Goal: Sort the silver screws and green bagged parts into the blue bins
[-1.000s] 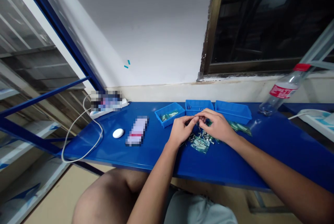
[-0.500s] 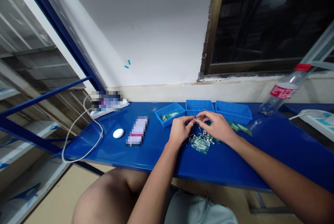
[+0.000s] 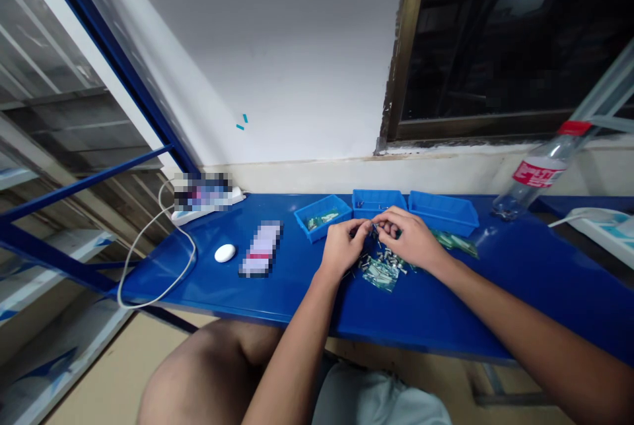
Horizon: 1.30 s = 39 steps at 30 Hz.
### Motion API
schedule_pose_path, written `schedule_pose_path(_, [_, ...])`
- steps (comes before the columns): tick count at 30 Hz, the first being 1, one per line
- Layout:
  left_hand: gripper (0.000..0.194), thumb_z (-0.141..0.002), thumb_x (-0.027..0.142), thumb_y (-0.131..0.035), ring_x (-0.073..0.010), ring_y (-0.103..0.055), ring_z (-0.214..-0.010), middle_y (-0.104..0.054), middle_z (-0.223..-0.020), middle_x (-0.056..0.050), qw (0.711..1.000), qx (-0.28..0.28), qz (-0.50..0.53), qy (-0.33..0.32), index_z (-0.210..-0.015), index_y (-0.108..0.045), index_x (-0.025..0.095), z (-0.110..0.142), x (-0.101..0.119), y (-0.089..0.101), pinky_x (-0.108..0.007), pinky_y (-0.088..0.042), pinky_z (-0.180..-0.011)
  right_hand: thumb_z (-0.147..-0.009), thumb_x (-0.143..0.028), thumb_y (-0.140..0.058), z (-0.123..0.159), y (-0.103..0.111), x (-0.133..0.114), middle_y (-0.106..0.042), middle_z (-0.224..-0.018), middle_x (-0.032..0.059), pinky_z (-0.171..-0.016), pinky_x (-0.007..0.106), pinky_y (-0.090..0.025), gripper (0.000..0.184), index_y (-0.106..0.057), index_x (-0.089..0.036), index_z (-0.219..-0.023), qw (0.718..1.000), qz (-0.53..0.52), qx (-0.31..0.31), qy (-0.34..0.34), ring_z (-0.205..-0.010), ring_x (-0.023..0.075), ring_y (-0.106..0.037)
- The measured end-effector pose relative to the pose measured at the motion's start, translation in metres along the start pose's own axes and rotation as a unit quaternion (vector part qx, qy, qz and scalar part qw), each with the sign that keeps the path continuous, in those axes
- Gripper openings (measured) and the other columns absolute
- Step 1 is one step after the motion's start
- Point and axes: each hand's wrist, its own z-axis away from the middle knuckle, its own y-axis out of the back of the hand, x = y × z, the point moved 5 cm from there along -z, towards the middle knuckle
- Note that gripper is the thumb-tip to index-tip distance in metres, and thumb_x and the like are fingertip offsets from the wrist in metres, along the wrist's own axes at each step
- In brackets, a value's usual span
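My left hand (image 3: 345, 245) and my right hand (image 3: 407, 235) meet fingertip to fingertip above the blue table. Both are closed in a pinch on one small metal screw (image 3: 375, 227), mostly hidden by the fingers. Under them lies a heap of loose metal screws (image 3: 391, 257). A clear greenish plastic packet (image 3: 381, 274) of small parts rests at the near side of the heap. More green packets (image 3: 456, 243) lie right of my right hand, partly covered by it.
Behind the hands stand a left blue bin (image 3: 311, 232) with packets, a middle blue bin (image 3: 379, 195) with small metal parts, and a right blue bin (image 3: 443, 212). A bottle (image 3: 537, 171) stands right; a phone (image 3: 261, 248), white oval object (image 3: 224, 253) and cable (image 3: 193, 260) lie left.
My fingers have shifted slightly around the small screw, with the right fingers curling in more. The arms and the things on the table stay in place.
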Motion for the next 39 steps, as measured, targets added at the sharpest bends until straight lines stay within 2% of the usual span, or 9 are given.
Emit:
schedule_pose_path(4, [0.034, -0.102, 0.045, -0.060, -0.0265, -0.078, -0.092, -0.083, -0.105, -0.003, 0.999, -0.028, -0.017, -0.003, -0.111, -0.083, 0.022, 0.001, 0.003, -0.001, -0.032, -0.059, -0.084, -0.093, -0.025, -0.060, 0.001, 0.001, 0.002, -0.068, -0.089, 0.0048, -0.066, 0.032, -0.056, 0.012, -0.070, -0.024, -0.099, 1.000, 0.004, -0.002, 0.000, -0.070, 0.0191, -0.063])
schedule_pose_path(10, [0.022, -0.097, 0.025, -0.066, -0.0258, -0.078, -0.103, -0.081, -0.113, -0.004, 1.000, -0.013, -0.013, -0.002, -0.112, -0.082, 0.021, -0.002, -0.005, -0.002, -0.033, -0.060, -0.092, -0.097, -0.027, -0.058, 0.002, -0.002, 0.000, -0.075, -0.104, 0.0069, -0.079, 0.037, -0.062, 0.014, -0.071, -0.024, -0.099, 0.999, -0.016, -0.031, 0.004, -0.086, 0.0222, -0.072])
schedule_pose_path(15, [0.016, -0.092, 0.020, -0.072, -0.0232, -0.079, -0.096, -0.083, -0.105, -0.004, 1.000, -0.007, -0.004, -0.011, -0.105, -0.082, 0.020, -0.004, -0.007, -0.003, -0.033, -0.061, -0.091, -0.093, -0.032, -0.064, 0.001, -0.001, 0.002, -0.077, -0.099, 0.0067, -0.078, 0.037, -0.065, 0.015, -0.069, -0.024, -0.105, 0.998, -0.043, -0.009, -0.047, -0.089, 0.0233, -0.074])
schedule_pose_path(19, [0.014, -0.089, 0.016, -0.074, -0.0218, -0.078, -0.093, -0.083, -0.102, -0.004, 1.000, 0.004, -0.005, -0.016, -0.101, -0.081, 0.020, -0.004, -0.007, -0.001, -0.033, -0.061, -0.090, -0.093, -0.029, -0.064, 0.001, -0.001, 0.002, -0.077, -0.098, 0.0064, -0.076, 0.036, -0.064, 0.013, -0.070, -0.023, -0.102, 0.998, -0.045, -0.014, -0.042, -0.087, 0.0220, -0.074])
schedule_pose_path(25, [0.025, -0.088, 0.009, -0.072, -0.0187, -0.078, -0.093, -0.082, -0.101, -0.004, 0.998, 0.014, 0.058, -0.011, -0.111, -0.074, 0.018, -0.004, -0.009, -0.002, -0.030, -0.061, -0.090, -0.092, -0.028, -0.063, 0.001, -0.003, 0.004, -0.075, -0.100, 0.0072, -0.072, 0.034, -0.062, 0.016, -0.069, -0.023, -0.106, 0.999, -0.046, -0.013, -0.019, -0.084, 0.0212, -0.071])
schedule_pose_path(30, [0.032, -0.088, 0.012, -0.073, -0.0187, -0.078, -0.094, -0.082, -0.101, -0.003, 0.997, 0.013, 0.073, -0.014, -0.119, -0.069, 0.019, -0.003, -0.011, -0.003, -0.031, -0.060, -0.090, -0.094, -0.023, -0.059, 0.001, -0.002, 0.000, -0.070, -0.097, 0.0066, -0.074, 0.036, -0.060, 0.020, -0.068, -0.024, -0.112, 0.999, -0.002, -0.025, 0.036, -0.080, 0.0206, -0.067])
schedule_pose_path(34, [0.033, -0.092, 0.015, -0.069, -0.0189, -0.077, -0.097, -0.082, -0.104, -0.003, 0.999, 0.004, 0.047, -0.021, -0.125, -0.067, 0.021, -0.002, -0.008, -0.003, -0.031, -0.059, -0.091, -0.095, -0.020, -0.055, -0.001, 0.006, -0.006, -0.068, -0.105, 0.0084, -0.079, 0.037, -0.058, 0.021, -0.069, -0.024, -0.111, 0.997, 0.031, -0.020, 0.067, -0.087, 0.0220, -0.067])
schedule_pose_path(36, [0.027, -0.094, 0.020, -0.068, -0.0202, -0.076, -0.100, -0.081, -0.108, -0.003, 1.000, 0.003, 0.000, -0.031, -0.121, -0.070, 0.021, -0.002, -0.005, -0.002, -0.033, -0.058, -0.094, -0.097, -0.021, -0.054, -0.003, 0.016, -0.001, -0.069, -0.108, 0.0093, -0.083, 0.038, -0.057, 0.020, -0.070, -0.024, -0.109, 0.995, 0.068, 0.006, 0.066, -0.093, 0.0243, -0.068])
schedule_pose_path(39, [0.023, -0.095, 0.032, -0.070, -0.0252, -0.073, -0.110, -0.079, -0.116, -0.006, 0.995, -0.026, -0.085, -0.049, -0.114, -0.074, 0.021, -0.001, -0.004, -0.004, -0.037, -0.056, -0.100, -0.097, -0.024, -0.053, -0.005, 0.035, 0.022, -0.071, -0.105, 0.0107, -0.087, 0.042, -0.054, 0.021, -0.070, -0.022, -0.109, 0.983, 0.176, 0.051, 0.025, -0.099, 0.0282, -0.067])
